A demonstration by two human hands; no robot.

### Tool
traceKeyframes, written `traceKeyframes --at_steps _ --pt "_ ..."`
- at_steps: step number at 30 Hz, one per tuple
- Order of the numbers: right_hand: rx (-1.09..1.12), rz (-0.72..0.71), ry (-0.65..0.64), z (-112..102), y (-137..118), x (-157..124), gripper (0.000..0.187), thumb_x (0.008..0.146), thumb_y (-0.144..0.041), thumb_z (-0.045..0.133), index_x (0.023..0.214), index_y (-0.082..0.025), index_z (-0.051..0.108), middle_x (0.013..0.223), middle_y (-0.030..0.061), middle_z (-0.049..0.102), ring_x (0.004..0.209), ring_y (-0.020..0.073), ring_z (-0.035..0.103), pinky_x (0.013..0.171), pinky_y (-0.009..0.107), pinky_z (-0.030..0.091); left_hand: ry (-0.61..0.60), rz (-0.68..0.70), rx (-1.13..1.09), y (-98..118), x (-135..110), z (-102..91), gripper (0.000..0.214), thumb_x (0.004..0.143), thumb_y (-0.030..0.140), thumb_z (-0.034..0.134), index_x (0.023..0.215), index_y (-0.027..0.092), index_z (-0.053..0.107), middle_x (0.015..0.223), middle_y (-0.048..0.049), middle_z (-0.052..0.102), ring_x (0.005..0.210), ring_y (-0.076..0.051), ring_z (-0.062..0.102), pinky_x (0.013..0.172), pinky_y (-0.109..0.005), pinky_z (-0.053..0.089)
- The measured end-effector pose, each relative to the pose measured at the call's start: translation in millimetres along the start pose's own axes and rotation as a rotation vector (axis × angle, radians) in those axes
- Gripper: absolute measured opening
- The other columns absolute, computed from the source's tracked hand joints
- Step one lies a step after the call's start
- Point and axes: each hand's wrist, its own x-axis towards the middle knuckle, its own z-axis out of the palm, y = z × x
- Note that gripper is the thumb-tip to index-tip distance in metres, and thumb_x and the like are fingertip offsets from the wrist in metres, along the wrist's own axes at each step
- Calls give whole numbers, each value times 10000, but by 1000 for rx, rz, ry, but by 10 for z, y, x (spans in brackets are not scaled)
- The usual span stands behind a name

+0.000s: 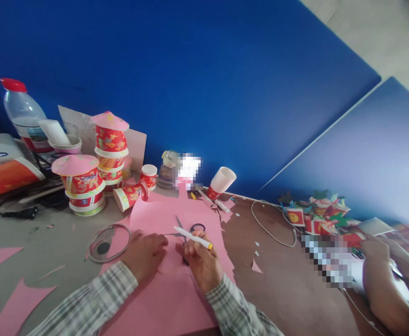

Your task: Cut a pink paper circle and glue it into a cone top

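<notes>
The right hand [204, 267] is nearer to the white marker [189, 235] and has it firmly pinched, close to its yellow end. The marker slants above the scissors [180, 223], its other end directed forward and to the left. The left hand [146, 254] lies on the pink paper [176, 298], fingers loosely bent, grasping nothing. Perhaps the right fingers also touch the scissors; from here I cannot tell.

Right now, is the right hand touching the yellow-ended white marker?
Touching. The head view shows the right hand gripping the yellow-ended white marker near its yellow end.
</notes>
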Motion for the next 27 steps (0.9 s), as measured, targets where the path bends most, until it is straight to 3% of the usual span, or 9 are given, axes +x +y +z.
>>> traceKeyframes --at_steps 4,8,14,17,19,24,27 --pt "-79 -62 2 -44 73 40 193 681 -356 664 800 -236 571 522 -70 506 514 126 490 794 402 463 -64 3 14 37 -26 -73 117 596 259 479 670 305 557 683 58 655 697 -188 557 799 -460 215" --pt "-222 -190 36 -130 103 95 217 711 -388 632 842 -223 581 535 -54 526 526 140 510 708 356 479 -106 35 12 39 -21 -93 134 610 237 459 678 306 551 671 63 636 683 -173 551 816 -448 207" --pt "-689 -392 110 -306 -28 229 186 745 -320 569 897 -213 571 597 -27 584 563 163 568 560 273 474 -108 63 22 6 6 -61 129 620 221 446 667 287 545 663 53 637 643 -164 548 827 -439 217" --pt "-1040 -513 147 -377 -122 269 228 738 -239 551 964 -230 579 767 15 644 728 202 614 659 306 493 -94 72 30 -11 17 -31 120 625 231 450 668 281 550 665 43 642 640 -167 550 829 -431 231" --pt "-1179 -548 90 -414 -157 272 277 708 -215 583 983 -244 598 859 34 664 814 233 612 753 354 476 -86 75 33 -23 23 -11 119 631 230 451 667 284 551 673 43 647 638 -164 553 831 -430 236" --pt "-1362 -544 -76 -483 -131 245 503 601 -227 715 1079 -289 571 946 49 674 914 307 581 860 460 414 -71 81 34 -40 30 14 111 624 230 468 658 291 554 687 40 658 649 -172 563 836 -440 242" --pt "-1430 -550 -57 -529 -99 250 600 563 -212 742 1122 -303 544 1024 59 654 944 321 573 874 469 411 -58 81 37 -37 29 12 107 614 229 480 656 291 556 682 40 660 649 -176 565 833 -439 249"
